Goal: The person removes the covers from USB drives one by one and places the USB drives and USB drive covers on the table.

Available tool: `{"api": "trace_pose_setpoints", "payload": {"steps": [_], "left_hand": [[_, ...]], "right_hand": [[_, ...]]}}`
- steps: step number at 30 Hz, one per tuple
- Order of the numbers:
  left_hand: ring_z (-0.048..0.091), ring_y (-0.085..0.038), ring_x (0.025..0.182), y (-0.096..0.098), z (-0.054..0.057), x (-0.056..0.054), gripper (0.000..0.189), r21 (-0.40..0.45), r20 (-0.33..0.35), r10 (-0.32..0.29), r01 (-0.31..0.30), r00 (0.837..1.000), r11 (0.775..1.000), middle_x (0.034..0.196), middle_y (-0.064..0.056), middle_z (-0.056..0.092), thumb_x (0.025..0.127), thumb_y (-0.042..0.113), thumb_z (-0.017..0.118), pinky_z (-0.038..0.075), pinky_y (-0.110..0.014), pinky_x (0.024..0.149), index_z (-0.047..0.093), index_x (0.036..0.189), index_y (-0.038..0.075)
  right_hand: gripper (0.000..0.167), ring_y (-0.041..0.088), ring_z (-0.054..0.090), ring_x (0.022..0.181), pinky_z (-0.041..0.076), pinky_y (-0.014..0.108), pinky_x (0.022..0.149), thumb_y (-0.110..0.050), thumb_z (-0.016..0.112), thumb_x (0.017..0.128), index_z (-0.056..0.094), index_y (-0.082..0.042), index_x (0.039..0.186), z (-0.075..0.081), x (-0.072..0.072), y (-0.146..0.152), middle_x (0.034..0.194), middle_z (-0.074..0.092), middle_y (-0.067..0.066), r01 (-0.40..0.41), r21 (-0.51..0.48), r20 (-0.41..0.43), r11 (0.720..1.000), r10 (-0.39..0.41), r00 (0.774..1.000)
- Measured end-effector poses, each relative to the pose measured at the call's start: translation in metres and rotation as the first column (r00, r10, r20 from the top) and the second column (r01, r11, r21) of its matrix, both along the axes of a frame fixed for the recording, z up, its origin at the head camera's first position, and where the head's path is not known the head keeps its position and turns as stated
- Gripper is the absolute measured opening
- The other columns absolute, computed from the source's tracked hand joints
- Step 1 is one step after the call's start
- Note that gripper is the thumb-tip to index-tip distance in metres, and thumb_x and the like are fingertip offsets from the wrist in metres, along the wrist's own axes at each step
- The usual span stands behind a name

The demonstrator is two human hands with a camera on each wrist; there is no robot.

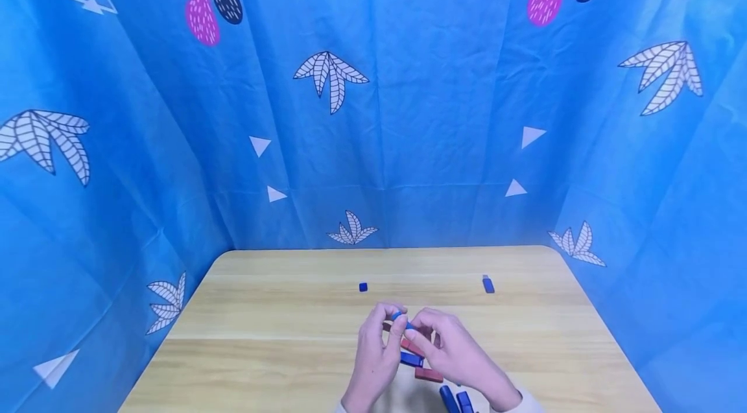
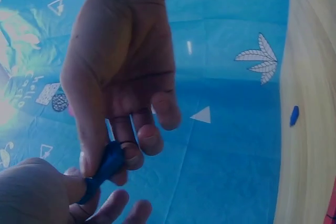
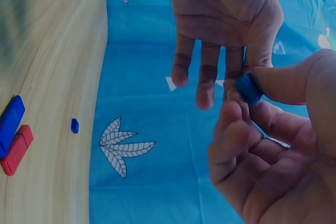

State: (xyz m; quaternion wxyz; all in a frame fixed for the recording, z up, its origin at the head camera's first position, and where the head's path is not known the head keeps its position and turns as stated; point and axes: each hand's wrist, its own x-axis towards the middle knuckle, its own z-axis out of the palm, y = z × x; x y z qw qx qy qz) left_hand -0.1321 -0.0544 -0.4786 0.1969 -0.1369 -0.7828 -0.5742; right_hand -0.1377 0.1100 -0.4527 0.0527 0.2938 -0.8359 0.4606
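A blue USB stick is pinched between my two hands in front of me, over the table. My left hand grips one end with thumb and finger. From the other side, my right hand pinches the opposite end. Fingers cover much of the stick, and its plug is hidden. In the right wrist view a short rounded blue end shows between the fingertips. Below the hands lie a red USB stick and a blue one, with another red stick just behind.
Farther back on the wooden table are a small blue cap and, to its right, a blue stick with a bare metal plug. Dark blue sticks lie near the front, by the right forearm. A patterned blue curtain surrounds the table.
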Motion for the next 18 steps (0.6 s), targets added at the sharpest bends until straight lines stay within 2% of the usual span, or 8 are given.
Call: {"api": "trace_pose_setpoints", "payload": {"steps": [5,13,18], "left_hand": [[0.062,-0.005,0.091,-0.002,0.005,0.001,0.016,0.051,0.034,-0.002,0.000,0.999,0.999,0.094,0.006,0.069,0.096,0.011,0.067,0.053,-0.024,0.077,0.063,0.086,0.023],[0.061,-0.005,0.086,-0.003,0.007,0.004,0.013,0.059,0.140,-0.039,0.031,0.989,0.998,0.086,0.006,0.068,0.092,0.018,0.072,0.051,-0.024,0.078,0.064,0.082,0.022],[0.061,-0.005,0.088,-0.003,0.005,0.006,0.013,0.064,0.180,-0.057,0.046,0.982,0.997,0.088,0.007,0.068,0.092,0.021,0.072,0.051,-0.023,0.079,0.065,0.082,0.023]], "right_hand": [[0.021,-0.007,0.048,0.062,0.043,0.016,0.049,-0.022,0.065,0.100,0.061,-0.022,0.079,-0.002,0.003,-0.001,0.070,0.058,-0.010,-0.004,-0.020,-0.051,1.000,0.003,0.999],[0.020,-0.005,0.045,0.058,0.041,0.017,0.047,-0.029,0.064,0.100,0.062,-0.022,0.081,-0.010,0.013,0.003,0.072,0.055,-0.012,0.048,-0.043,0.042,0.998,-0.046,0.998],[0.020,-0.007,0.044,0.058,0.040,0.015,0.048,-0.028,0.065,0.100,0.061,-0.025,0.080,-0.014,0.017,0.005,0.072,0.055,-0.013,0.056,-0.051,0.044,0.997,-0.054,0.998]]}}
